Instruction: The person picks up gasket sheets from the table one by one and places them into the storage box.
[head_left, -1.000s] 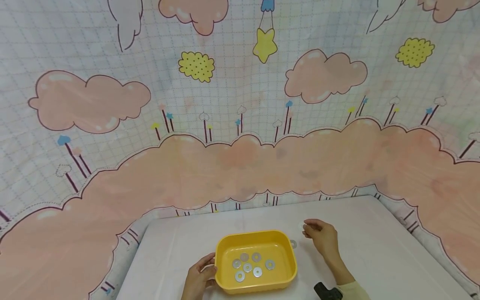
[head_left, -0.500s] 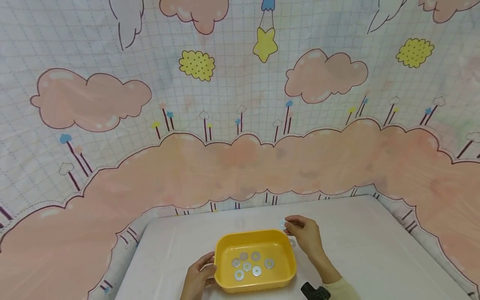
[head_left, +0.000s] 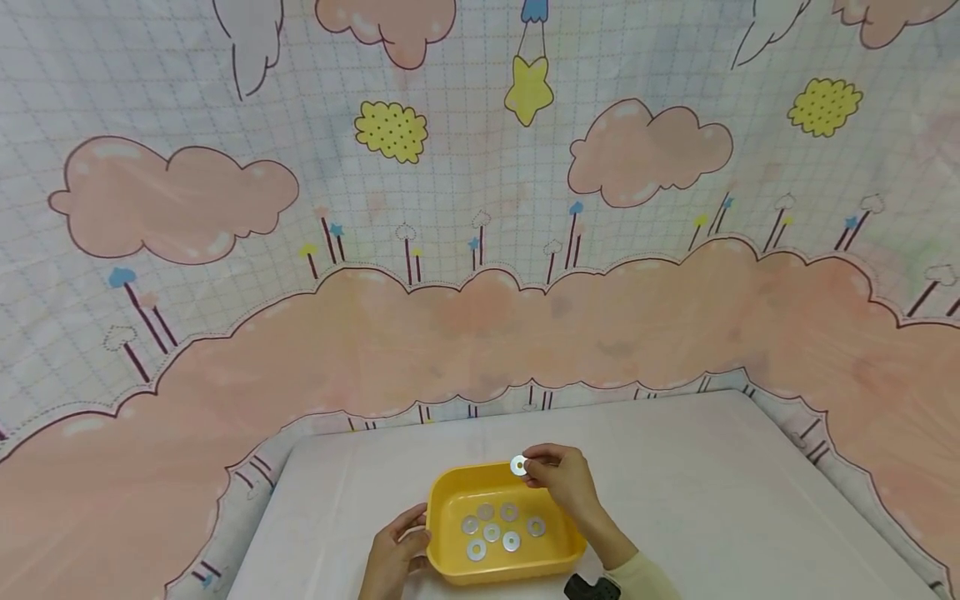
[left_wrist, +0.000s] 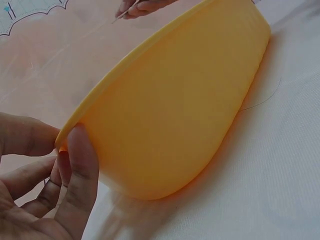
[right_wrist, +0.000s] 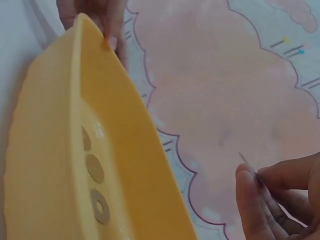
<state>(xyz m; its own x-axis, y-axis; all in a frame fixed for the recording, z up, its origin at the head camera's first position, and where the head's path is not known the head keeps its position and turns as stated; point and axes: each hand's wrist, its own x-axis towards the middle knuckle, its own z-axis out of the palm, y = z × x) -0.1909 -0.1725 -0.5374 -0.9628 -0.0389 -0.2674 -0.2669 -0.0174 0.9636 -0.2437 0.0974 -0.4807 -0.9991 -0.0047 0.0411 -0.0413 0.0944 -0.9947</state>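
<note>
A yellow plastic tray (head_left: 502, 573) sits on the white table, with several flat metal washers (head_left: 472, 555) lying apart on its floor. My left hand (head_left: 392, 557) grips the tray's left side; in the left wrist view its thumb (left_wrist: 82, 160) lies against the outer wall and the fingers reach the rim. Over the tray's far rim, my right hand (head_left: 568, 485) pinches one washer (head_left: 513, 467) between thumb and fingertips. That washer appears edge-on in the right wrist view, where the right hand (right_wrist: 280, 200) is partly cut off.
White cloth covers the tabletop (head_left: 720, 483) around the tray. Behind it hangs a patterned backdrop (head_left: 465, 333) with clouds and stars. A black wrist device (head_left: 591, 588) sits by the right sleeve (head_left: 641, 577), close to the tray's near right corner.
My right hand has moved left with the washer, from beside the tray to over its far rim. A washer right of the tray is now hidden from view. The left hand stays put.
</note>
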